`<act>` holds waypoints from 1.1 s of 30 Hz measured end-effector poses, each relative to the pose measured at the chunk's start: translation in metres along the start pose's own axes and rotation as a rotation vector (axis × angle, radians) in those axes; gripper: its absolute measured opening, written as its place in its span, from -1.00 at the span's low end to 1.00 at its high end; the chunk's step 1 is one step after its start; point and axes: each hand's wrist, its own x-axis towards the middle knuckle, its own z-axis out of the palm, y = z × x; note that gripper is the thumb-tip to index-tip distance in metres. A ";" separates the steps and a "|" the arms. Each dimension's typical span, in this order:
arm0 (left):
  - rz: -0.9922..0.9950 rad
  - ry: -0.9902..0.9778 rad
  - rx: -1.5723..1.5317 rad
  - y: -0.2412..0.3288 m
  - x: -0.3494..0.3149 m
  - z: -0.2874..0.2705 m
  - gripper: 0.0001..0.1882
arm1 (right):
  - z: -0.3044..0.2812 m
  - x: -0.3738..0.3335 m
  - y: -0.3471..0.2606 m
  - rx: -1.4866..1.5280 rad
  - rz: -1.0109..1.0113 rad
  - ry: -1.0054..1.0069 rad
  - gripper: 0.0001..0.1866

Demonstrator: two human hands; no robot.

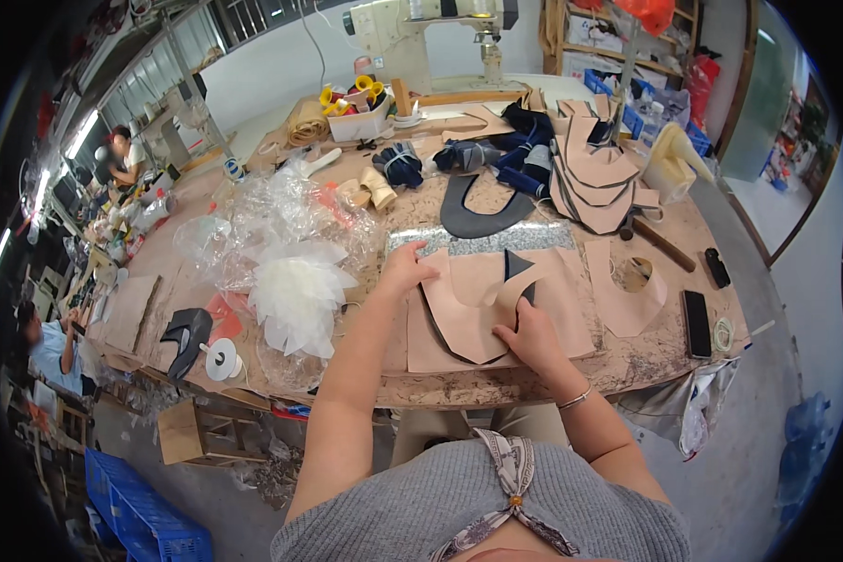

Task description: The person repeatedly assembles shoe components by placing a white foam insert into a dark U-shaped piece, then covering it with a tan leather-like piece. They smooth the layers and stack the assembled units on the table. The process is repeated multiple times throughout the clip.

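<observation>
A tan, U-shaped cut piece like a shoe upper point(473, 323), with a dark underside showing along its edges, lies in front of me. Beneath it is a larger tan sheet point(571, 318). At the piece's upper left tip, my left hand point(408, 269) holds the edge between thumb and fingers. My right hand point(534, 335) grips its right side, thumb on top and fingers around the dark edge. A dark pointed corner point(517, 265) sticks out beyond the right arm of the piece. What lies under the right fingers is hidden.
A speckled slab point(534, 235) sits behind the sheet. Around it are a dark U-shaped piece point(482, 223), stacked tan pieces point(595, 173), a hammer point(663, 244), a phone point(696, 324), white petal-like sheets point(300, 295) and clear plastic point(286, 201). A sewing machine point(393, 42) stands beyond.
</observation>
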 end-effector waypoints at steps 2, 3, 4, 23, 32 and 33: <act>0.015 0.054 0.036 0.009 -0.007 0.003 -0.15 | 0.001 0.001 0.000 -0.017 0.001 -0.003 -0.59; 0.023 0.080 0.052 0.014 -0.013 0.007 -0.14 | 0.001 0.001 -0.001 -0.028 0.002 -0.005 -0.59; 0.210 0.208 0.279 0.019 -0.023 0.014 -0.13 | 0.002 0.000 -0.001 -0.016 -0.006 -0.006 -0.59; 0.348 0.016 0.662 0.041 -0.071 0.064 0.00 | -0.021 0.019 -0.005 0.036 0.059 -0.231 -0.48; 0.530 -0.113 0.637 0.074 -0.142 0.103 0.11 | -0.059 0.079 0.052 0.411 0.319 -0.507 -0.75; 0.537 -0.135 0.639 0.077 -0.142 0.101 0.11 | -0.061 0.091 0.061 0.453 0.348 -0.446 -0.77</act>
